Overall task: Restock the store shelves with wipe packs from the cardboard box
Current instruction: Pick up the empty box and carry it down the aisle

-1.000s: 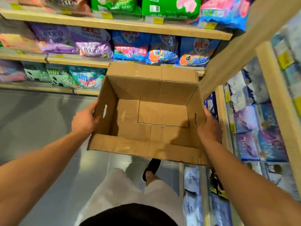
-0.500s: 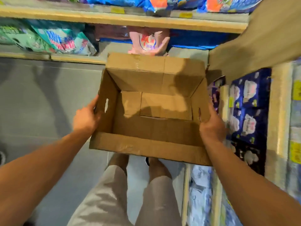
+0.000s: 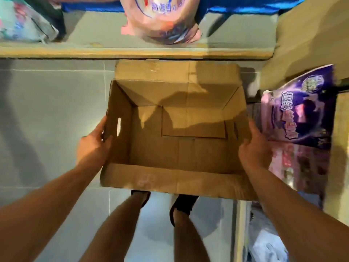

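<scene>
An open brown cardboard box (image 3: 170, 178) sits low in front of me, above the grey tiled floor, and nothing lies inside it. My left hand (image 3: 93, 141) grips its left wall by the handle slot, thumb hooked over the rim. My right hand (image 3: 254, 148) holds the right wall, fingers curled on the outside. A pink pack (image 3: 162, 17) stands on the bottom shelf straight ahead. A purple pack (image 3: 300, 106) lies on the low shelf to the right.
The bottom shelf board (image 3: 132, 52) runs across just beyond the box. A teal pack (image 3: 20, 25) stands at its left. More packs (image 3: 302, 167) fill the right-hand shelving. My legs and dark shoes (image 3: 183, 205) stand under the box's near flap.
The box has gone down toward the floor with both hands still on its sides. My view has tilted down, so the upper shelves have left the frame.
</scene>
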### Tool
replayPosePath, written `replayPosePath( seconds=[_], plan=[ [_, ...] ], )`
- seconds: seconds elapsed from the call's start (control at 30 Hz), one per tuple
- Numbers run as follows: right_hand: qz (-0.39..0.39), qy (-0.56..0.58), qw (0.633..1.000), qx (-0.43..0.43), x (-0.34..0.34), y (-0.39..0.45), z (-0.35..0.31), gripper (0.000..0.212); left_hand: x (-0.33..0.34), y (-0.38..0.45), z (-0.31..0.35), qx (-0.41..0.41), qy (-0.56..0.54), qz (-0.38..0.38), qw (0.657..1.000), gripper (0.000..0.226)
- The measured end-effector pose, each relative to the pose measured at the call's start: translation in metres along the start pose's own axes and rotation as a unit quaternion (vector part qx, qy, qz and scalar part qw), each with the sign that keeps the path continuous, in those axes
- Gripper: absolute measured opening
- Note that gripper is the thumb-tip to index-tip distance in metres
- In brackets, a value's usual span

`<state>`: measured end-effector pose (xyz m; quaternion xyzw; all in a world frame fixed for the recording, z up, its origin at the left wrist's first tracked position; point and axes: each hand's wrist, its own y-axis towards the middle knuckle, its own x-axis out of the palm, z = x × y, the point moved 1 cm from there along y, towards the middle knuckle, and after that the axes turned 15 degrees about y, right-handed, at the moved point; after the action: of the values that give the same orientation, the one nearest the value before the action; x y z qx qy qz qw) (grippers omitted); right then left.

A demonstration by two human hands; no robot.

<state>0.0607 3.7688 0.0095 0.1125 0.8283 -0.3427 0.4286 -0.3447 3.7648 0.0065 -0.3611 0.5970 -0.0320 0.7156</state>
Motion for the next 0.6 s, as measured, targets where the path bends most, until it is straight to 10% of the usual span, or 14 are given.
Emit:
replayPosePath(
  seconds=[0.43,0.6],
  plan=[
    [0.077,0.047,0.993,-0.074,0.065,0.087,0.015,0.067,0.074,0.065,0.036,-0.035,-0.017,0.108,0.993,0.064],
    [-0.016,0.054,0.998,-0.039,0.069,0.107,0.003,0.087,0.075,0.071,0.052,-0.016,-0.023,0.060,0.998,0.077]
  ],
)
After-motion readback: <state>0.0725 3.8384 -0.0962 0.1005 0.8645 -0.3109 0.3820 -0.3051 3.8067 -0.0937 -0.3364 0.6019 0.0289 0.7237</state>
